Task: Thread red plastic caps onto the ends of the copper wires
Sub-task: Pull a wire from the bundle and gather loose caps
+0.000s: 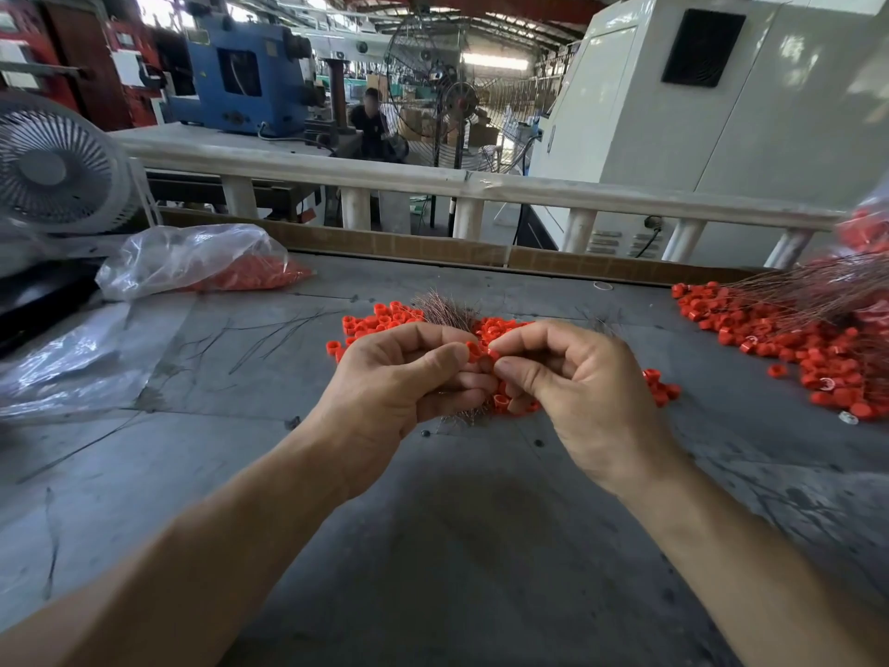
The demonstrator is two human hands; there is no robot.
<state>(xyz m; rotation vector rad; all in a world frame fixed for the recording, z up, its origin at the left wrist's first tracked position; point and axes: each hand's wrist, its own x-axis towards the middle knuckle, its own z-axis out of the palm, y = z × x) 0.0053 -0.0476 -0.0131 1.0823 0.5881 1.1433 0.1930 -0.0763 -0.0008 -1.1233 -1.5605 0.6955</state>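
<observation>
The fingers of the right hand are curled and pinched together with those of the left hand, tip to tip, above the middle of the bench. Small red ring-shaped plastic caps are held at the meeting point; which hand grips which cap cannot be told. A bundle of thin copper wires is gripped in the curled left fingers, its bristly ends fanning out beyond and below the fist. The step in hand is judged to be the threading itself: a cap is being brought to a wire end. The next move calls for the fine wire tip to be steered through the cap's hole, with the bundle kept steady so that one strand stands apart from the rest.

Beneath and around the hands a loose heap of red caps is spread on the worn grey bench. To the right, a larger pile of caps lies under long copper wires. At the far left a clear plastic bag of red caps is seen.
</observation>
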